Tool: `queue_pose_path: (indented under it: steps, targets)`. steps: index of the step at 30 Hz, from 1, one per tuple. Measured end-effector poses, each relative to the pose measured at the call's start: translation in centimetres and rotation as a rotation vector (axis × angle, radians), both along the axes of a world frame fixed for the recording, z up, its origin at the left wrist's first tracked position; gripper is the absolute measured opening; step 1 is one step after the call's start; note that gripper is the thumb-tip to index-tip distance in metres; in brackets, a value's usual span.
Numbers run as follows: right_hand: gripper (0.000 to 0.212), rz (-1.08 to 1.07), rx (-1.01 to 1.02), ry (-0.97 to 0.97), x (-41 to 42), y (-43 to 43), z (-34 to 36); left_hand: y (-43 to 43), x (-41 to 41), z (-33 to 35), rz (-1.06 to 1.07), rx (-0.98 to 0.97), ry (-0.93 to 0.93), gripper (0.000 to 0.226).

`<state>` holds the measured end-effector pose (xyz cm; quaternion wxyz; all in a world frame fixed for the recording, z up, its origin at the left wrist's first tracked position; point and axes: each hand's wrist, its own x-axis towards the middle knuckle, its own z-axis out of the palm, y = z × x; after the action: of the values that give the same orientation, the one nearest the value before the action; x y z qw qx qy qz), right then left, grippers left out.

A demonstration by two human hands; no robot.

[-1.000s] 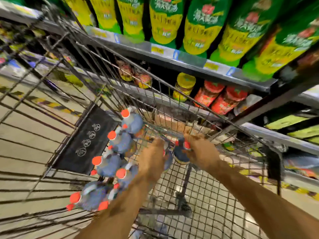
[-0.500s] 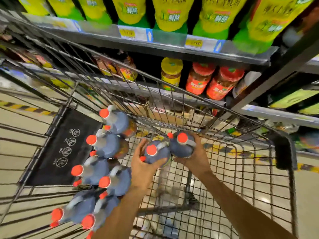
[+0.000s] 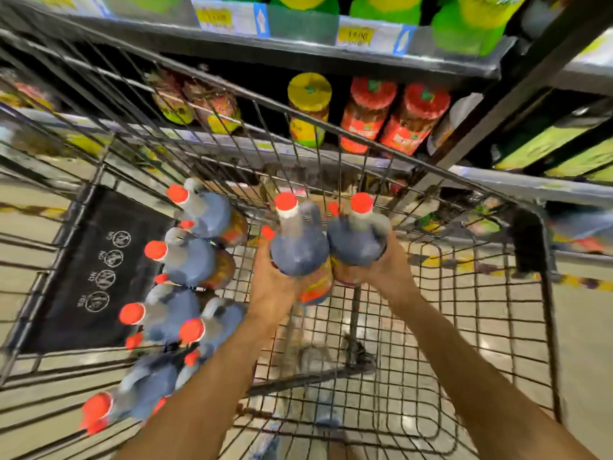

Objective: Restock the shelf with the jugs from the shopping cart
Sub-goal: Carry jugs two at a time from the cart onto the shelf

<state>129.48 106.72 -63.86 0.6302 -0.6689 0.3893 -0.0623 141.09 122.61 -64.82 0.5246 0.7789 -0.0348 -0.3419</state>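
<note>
Pretty clearly a supermarket aisle. Grey metal shelving is stacked in tiers along the far side, and yellow price tags are fixed to its front edge. The same products are lined up in rows: red-lidded jars, a yellow-lidded jar to their left, and green-and-yellow bottles on the tier above. A grey wire shopping cart is parked right against it. A black flap printed with white warning icons is seen on its left, and it's loaded with identical dark plastic jugs with red caps.

Ahead of me: grey shelf, yellow price labels, red-lidded jars, one yellow-lidded jar; below me: beige floor, yellow-black striped tape.
</note>
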Motion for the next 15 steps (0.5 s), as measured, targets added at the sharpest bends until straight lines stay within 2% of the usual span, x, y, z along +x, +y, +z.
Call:
queue_pose_path:
  steps: [1,4,6,8,9,12,15]
  targets:
    - [0.075,-0.02,0.019,-0.004,-0.4,0.0,1.3,-0.1,0.1,1.4,0.001,-0.049,0.015,0.092]
    - [0.074,-0.047,-0.015,-0.05,-1.6,0.7,7.3,-0.1,0.1,6.3,-0.049,-0.168,-0.021,0.065]
    - [0.077,-0.091,-0.048,-0.084,-2.4,1.7,11.6,0.0,0.0,10.4,-0.079,-0.266,-0.072,0.065]
    - [0.08,-0.19,-0.066,-0.114,-3.4,3.2,16.1,0.7,-0.2,14.4,-0.111,-0.322,-0.061,0.077]
    - [0.08,-0.248,-0.069,-0.119,-3.9,3.9,18.7,0.9,-0.5,17.4,-0.142,-0.344,-0.055,0.076]
    - [0.078,-0.348,-0.113,-0.175,-5.6,6.8,26.9,1.7,-1.5,25.8,-0.256,-0.376,-0.106,0.054]
    - [0.088,-0.475,-0.166,-0.31,-7.9,10.2,34.4,3.0,-2.9,35.1,-0.35,-0.443,-0.171,0.04]
